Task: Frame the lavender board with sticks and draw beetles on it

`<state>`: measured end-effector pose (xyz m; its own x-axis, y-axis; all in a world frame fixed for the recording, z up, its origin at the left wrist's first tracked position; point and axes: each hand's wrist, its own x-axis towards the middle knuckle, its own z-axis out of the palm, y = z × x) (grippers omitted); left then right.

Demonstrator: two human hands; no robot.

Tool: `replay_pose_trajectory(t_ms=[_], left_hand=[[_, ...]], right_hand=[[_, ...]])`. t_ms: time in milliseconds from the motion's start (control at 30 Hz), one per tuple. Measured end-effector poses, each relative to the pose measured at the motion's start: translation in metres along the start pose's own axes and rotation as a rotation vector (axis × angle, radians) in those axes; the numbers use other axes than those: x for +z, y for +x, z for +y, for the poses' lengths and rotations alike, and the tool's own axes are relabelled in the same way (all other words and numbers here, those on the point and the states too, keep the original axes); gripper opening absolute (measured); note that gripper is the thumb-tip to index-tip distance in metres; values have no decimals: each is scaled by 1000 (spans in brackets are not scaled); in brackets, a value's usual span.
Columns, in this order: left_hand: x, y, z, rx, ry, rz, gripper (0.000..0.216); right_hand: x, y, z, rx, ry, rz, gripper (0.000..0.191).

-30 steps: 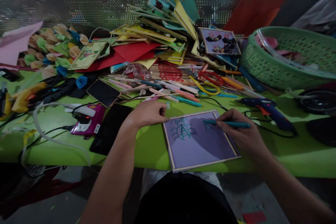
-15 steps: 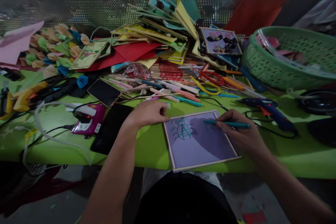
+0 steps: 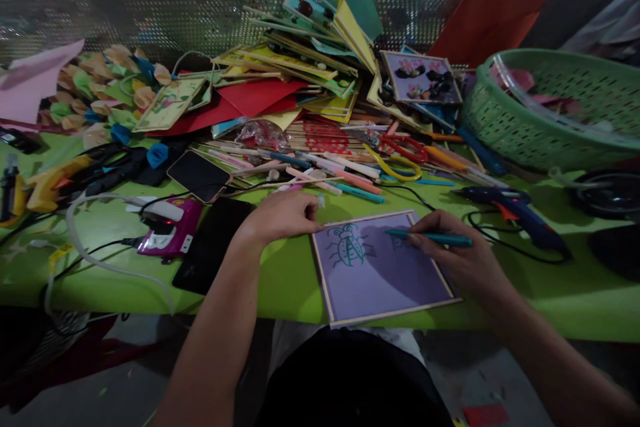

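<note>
A purple card with a thin wooden frame (image 3: 380, 280) lies at the front edge of the green table (image 3: 280, 280); a teal beetle is drawn at its upper left. My right hand (image 3: 453, 250) is closed round a teal pen (image 3: 435, 237), its tip on the card's upper part. My left hand (image 3: 285, 213) rests on the table with its fingers curled, touching the card's top left corner. Whether it holds anything is hidden.
A blue glue gun (image 3: 510, 210) with a black cord lies right of the card. Pens and scissors (image 3: 400, 150) lie behind it, with a heap of coloured card (image 3: 300, 73) further back. A green basket (image 3: 555, 107) stands far right. Two phones (image 3: 200, 177) and a pink device (image 3: 170, 230) sit left.
The pen tip has shifted slightly left on the card. My left hand has stayed in place.
</note>
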<state>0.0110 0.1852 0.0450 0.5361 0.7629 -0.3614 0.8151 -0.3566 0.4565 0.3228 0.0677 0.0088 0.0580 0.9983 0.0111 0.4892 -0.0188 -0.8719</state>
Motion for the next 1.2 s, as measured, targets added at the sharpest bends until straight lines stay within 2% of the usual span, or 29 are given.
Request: replay_pose_trajectory(t_ms=[433,667,900,1200], left_hand=[[0,0,-1,14,-5,2,30],[-1,-1,1,-5,-18,-1,29],[2,0,-2,9,-28,18,30],[1,0,-1,4,4,8,29]], right_hand=[[-1,-1,-2,-3,25,-53,34],[-2,-1,-3,7,32,-75,39],[-4,-3,-3,-7,35,-101,34],[-6,-4,-1,24,67,-114,37]])
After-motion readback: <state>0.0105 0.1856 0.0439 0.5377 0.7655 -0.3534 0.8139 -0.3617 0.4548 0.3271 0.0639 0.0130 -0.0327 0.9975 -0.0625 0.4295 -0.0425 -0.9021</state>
